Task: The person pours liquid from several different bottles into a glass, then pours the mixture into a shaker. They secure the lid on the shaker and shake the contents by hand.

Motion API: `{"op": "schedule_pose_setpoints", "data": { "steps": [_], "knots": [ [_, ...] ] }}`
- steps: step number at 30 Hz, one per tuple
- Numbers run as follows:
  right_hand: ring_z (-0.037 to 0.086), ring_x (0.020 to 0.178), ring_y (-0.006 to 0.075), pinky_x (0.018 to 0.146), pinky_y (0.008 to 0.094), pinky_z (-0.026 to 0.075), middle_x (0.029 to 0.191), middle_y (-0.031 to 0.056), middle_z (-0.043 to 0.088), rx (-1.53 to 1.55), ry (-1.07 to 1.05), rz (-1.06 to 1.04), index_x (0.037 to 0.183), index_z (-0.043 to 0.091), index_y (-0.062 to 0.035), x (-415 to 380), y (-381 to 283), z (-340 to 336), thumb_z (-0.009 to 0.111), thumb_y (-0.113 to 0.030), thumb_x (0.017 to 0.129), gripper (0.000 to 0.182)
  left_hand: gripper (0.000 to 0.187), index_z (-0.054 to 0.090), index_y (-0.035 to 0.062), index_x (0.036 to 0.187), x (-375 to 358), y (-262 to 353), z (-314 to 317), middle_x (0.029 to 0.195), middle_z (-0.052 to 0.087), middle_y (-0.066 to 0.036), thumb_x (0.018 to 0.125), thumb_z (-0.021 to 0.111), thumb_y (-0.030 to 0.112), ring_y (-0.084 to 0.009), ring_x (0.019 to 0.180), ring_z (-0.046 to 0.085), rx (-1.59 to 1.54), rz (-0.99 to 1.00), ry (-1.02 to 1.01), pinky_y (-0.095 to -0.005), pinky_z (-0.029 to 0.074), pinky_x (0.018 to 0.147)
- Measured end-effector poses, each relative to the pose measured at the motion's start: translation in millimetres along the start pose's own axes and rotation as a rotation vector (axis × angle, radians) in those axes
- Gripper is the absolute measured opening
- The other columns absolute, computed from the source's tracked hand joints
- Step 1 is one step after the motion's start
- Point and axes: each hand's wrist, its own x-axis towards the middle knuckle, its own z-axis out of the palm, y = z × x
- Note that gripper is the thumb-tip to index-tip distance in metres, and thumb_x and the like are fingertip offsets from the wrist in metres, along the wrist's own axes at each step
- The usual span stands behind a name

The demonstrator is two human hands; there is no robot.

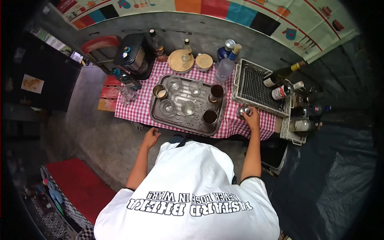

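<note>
My right hand (pixel 253 117) is closed on a small shiny silver-coloured round object (pixel 241 111) on the checked cloth, right of the tray; its exact kind is too small to make out. Near the table's front edge hangs my left hand (pixel 151 137), empty, with its fingers loosely apart. Between the hands lies a dark metal tray (pixel 182 121), wet with drops. It carries several clear glasses (pixel 167 107), a metal cup (pixel 159 91) at the left, and two vessels of dark liquid, one dark cup (pixel 217 93) behind another dark cup (pixel 210 117).
Behind the tray stand wooden-lidded jars (pixel 204 62), a frosted bottle (pixel 225 70) and a black machine (pixel 134 56). A wire-lined basket (pixel 254 82) sits at the right, beside several bottles (pixel 283 91). Clear glassware (pixel 127 94) stands at the table's left end. A red-topped bench (pixel 74 184) is at lower left.
</note>
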Motion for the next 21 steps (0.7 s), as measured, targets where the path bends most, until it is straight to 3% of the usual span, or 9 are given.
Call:
{"op": "schedule_pose_setpoints", "data": {
  "steps": [3,6,9,11,13,15,17,19,21],
  "knots": [
    [0.057,0.078,0.0177,0.071,0.0313,0.048,0.086,0.008,0.06,0.033,-0.024,0.054,0.11,0.062,-0.0015,-7.4,-27.5,-15.6,0.079,-0.019,0.077,0.041,0.033,0.061,-0.0015,0.109,13.9,27.8,-6.8,0.091,0.066,-0.015,0.084,0.068,0.018,-0.0233,0.081,0.064,-0.137,0.018,0.007,-0.0342,0.05,0.076],
    [0.049,0.077,0.0064,0.069,0.0216,0.043,0.085,-0.0018,0.054,0.429,0.114,0.114,0.11,0.061,0.0011,-21.3,-46.8,-24.8,0.077,-0.012,0.083,0.034,0.04,0.055,-0.0004,0.119,33.7,49.1,-24.2,0.086,0.063,-0.011,0.083,0.068,0.013,-0.0201,0.075,0.061,-0.211,0.107,0.071,-0.0315,0.049,0.074],
    [0.053,0.077,0.0077,0.072,0.0225,0.044,0.09,-0.0004,0.058,0.851,0.207,0.027,0.111,0.058,0.0019,-35.8,-68.2,-28.4,0.07,-0.014,0.089,0.03,0.053,0.046,0.0007,0.13,59.8,49.0,-34.6,0.084,0.061,-0.008,0.082,0.068,0.008,-0.0174,0.075,0.06,-0.28,0.132,0.133,-0.0309,0.05,0.073],
    [0.055,0.08,0.0086,0.074,0.0228,0.046,0.093,0.0007,0.059,0.993,0.156,-0.048,0.111,0.058,0.0011,-42.1,-84.0,-30.9,0.064,-0.018,0.092,0.027,0.062,0.038,0.0002,0.136,77.5,51.3,-42.7,0.085,0.06,-0.008,0.081,0.068,0.007,-0.0175,0.075,0.06,-0.336,0.138,0.145,-0.0318,0.05,0.074],
    [0.056,0.079,0.0094,0.076,0.023,0.046,0.091,0.0008,0.059,1.041,0.185,-0.013,0.11,0.059,-0.0002,-53.8,-133.9,-29.7,0.062,-0.024,0.092,0.03,0.066,0.038,-0.0003,0.137,88.3,63.7,-54.9,0.096,0.06,-0.01,0.079,0.07,0.007,-0.0173,0.081,0.06,-0.233,0.093,0.136,-0.032,0.05,0.076],
    [0.056,0.079,0.01,0.075,0.0241,0.047,0.09,0.0009,0.059,1.161,0.153,-0.011,0.11,0.059,-0.0005,-60.9,-175.0,-24.6,0.063,-0.029,0.091,0.035,0.072,0.036,-0.0007,0.139,107.3,65.9,-65.1,0.107,0.057,-0.013,0.076,0.072,0.008,-0.0196,0.087,0.059,-0.175,0.183,0.088,-0.0334,0.05,0.079],
    [0.058,0.082,0.0109,0.074,0.0254,0.049,0.092,0.0017,0.06,1.157,0.056,-0.015,0.112,0.057,-0.0007,-69.0,-193.5,-13.0,0.064,-0.03,0.089,0.038,0.081,0.034,-0.002,0.141,124.9,68.6,-69.8,0.12,0.051,-0.022,0.072,0.076,0.008,-0.0344,0.109,0.055,-0.11,0.252,0.083,-0.0398,0.047,0.092],
    [0.059,0.082,0.0111,0.075,0.0257,0.049,0.094,0.0023,0.061,1.207,-0.018,-0.001,0.113,0.057,-0.0008,-77.2,-220.5,3.5,0.065,-0.029,0.088,0.038,0.084,0.034,-0.0027,0.141,134.8,82.0,-79.0,0.128,0.048,-0.024,0.07,0.078,0.008,-0.0404,0.12,0.049,0.032,0.335,0.046,-0.0414,0.044,0.1],
    [0.059,0.083,0.0111,0.075,0.0252,0.049,0.095,0.0025,0.062,1.303,-0.011,0.058,0.113,0.057,-0.0011,-84.3,-236.0,30.6,0.065,-0.027,0.088,0.037,0.092,0.029,-0.003,0.143,145.1,90.5,-85.0,0.136,0.043,-0.024,0.067,0.08,0.009,-0.0399,0.131,0.042,0.071,0.347,-0.06,-0.0418,0.039,0.107]
  ]
}}
